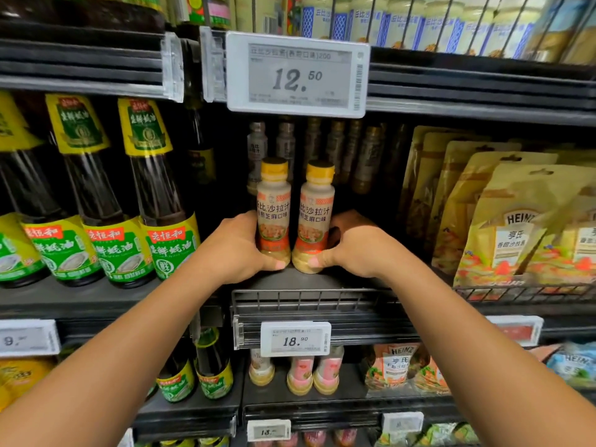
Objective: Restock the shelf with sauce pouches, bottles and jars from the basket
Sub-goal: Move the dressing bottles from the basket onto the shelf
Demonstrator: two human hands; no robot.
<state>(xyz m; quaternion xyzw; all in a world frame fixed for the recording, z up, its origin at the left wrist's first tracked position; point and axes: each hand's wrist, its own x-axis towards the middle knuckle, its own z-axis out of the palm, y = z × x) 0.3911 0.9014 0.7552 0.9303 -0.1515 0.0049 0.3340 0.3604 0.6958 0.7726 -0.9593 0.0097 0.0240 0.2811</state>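
Observation:
Two small dressing bottles with yellow caps stand upright side by side at the front of the middle shelf. My left hand grips the left bottle low down, thumb across its base. My right hand grips the right bottle the same way. Both bottle bases rest on the shelf. Behind them stand several more bottles in dim rows. The basket is out of view.
Tall dark oyster-sauce bottles fill the shelf to the left. Heinz pouches stand in a rack to the right. A large price tag hangs just above the bottles. The lower shelf holds pink-capped bottles and more pouches.

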